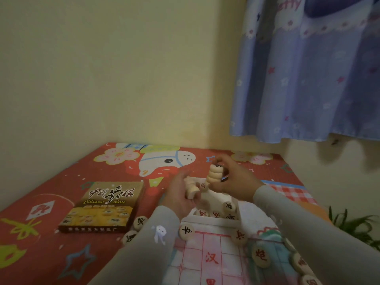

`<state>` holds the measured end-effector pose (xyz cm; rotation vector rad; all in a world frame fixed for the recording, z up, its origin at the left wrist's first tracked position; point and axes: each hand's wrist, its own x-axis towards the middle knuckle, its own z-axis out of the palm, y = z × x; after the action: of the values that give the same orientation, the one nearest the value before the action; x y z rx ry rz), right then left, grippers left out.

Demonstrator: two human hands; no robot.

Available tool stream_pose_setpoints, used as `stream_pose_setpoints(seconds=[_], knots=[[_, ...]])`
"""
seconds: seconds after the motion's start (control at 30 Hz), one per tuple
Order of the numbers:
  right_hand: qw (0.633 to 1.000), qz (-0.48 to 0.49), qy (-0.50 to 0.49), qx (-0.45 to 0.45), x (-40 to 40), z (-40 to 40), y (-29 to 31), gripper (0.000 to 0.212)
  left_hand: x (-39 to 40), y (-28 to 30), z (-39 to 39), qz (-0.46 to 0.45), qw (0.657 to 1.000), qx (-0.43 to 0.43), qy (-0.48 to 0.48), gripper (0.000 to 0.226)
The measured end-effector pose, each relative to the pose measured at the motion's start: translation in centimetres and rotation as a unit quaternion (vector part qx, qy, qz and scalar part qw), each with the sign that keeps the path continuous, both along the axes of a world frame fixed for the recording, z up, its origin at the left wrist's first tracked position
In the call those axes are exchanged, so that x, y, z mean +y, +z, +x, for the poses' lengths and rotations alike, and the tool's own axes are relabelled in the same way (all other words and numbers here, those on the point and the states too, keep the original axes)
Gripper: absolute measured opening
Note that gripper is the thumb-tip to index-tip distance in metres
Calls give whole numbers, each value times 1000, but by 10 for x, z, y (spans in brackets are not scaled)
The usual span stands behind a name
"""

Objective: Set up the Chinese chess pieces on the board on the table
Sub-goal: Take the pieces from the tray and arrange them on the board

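My right hand (234, 177) grips a short stack of round wooden chess pieces (214, 173), held above the white tray (218, 221). My left hand (181, 194) holds several more pieces (191, 189) just left of that stack. The tray lies at the far edge of the paper board (211, 260), which has red lines and red characters, and it holds a few pieces (229, 206). Loose pieces sit on the board: a black-marked one (186, 232) and red-marked ones (239, 236) (261, 258). Two more pieces (140, 222) lie beside my left sleeve.
The Chinese chess box lid (102, 208) lies left of the board on the red cartoon-print tablecloth (61, 186). A yellow wall stands behind the table, a blue curtain (308, 79) hangs at the right, and a green plant (353, 225) pokes in at the right edge.
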<state>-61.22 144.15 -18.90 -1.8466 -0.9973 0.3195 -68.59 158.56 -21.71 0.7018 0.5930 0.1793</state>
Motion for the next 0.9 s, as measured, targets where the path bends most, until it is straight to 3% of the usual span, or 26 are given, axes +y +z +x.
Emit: stream_pose_setpoints(seconds=[0.13, 0.23, 0.37, 0.43, 0.5, 0.57, 0.77, 0.9], knots=[[996, -81, 29, 7, -2, -35, 32, 44, -13, 1, -20, 12, 1000, 9, -19, 34], [979, -186, 3, -88, 4, -58, 45, 43, -27, 5, -36, 10, 999, 21, -49, 30], [962, -227, 22, -149, 8, -95, 50, 26, -36, -1, -67, -33, 998, 55, -18, 29], [951, -249, 25, -180, 9, -112, 49, 28, -24, -19, -66, -109, 993, 24, -30, 49], [942, -267, 24, -201, 9, -124, 46, 33, -29, -9, -87, -80, 995, 59, -9, 38], [941, -270, 20, -201, 10, -135, 41, 35, -34, 5, -107, -82, 996, 46, -8, 29], [969, -212, 3, -129, 11, -163, 29, 34, -38, 9, -140, -96, 995, 27, -10, 33], [967, -203, -21, -151, 12, -173, 24, 33, -37, 6, -153, -93, 995, -18, -32, 27]])
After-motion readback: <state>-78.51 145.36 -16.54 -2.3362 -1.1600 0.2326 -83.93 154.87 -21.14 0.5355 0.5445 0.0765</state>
